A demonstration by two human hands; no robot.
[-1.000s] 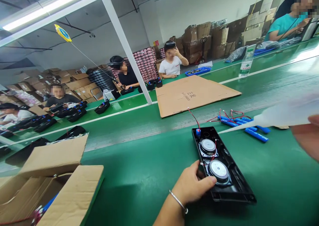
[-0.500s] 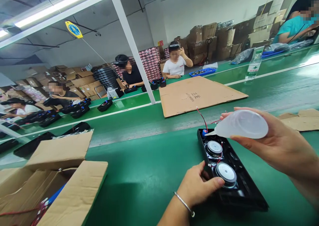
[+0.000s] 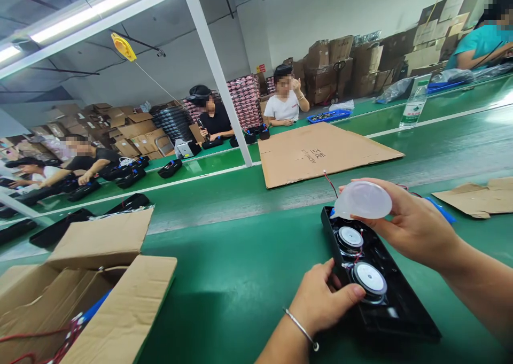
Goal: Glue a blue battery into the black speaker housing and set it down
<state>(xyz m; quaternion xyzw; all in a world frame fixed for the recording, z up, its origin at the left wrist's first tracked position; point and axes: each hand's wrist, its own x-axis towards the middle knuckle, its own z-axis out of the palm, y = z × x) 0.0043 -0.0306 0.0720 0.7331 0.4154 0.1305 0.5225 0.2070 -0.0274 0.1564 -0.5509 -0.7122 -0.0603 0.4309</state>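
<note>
A long black speaker housing (image 3: 401,310) lies on the green belt (image 3: 240,278) in front of me, holding two round speaker drivers (image 3: 371,278) with red wires. My left hand (image 3: 324,302) grips the housing's near left edge, thumb resting beside the closer driver. My right hand (image 3: 412,225) is closed round a translucent white squeeze bottle (image 3: 363,199), its nozzle pointing down at the housing's far end, where a blue part sits mostly hidden.
An open cardboard box (image 3: 100,294) with blue cells and red wires stands at the near left. A flat cardboard sheet (image 3: 320,150) lies on the belt beyond, a scrap (image 3: 476,198) at right. A water bottle (image 3: 412,107) stands further back. Several people work across the line.
My right hand has brought the squeeze bottle in from the right and turned it, so its nozzle now points down over the housing's far end. The left hand has kept its grip.
</note>
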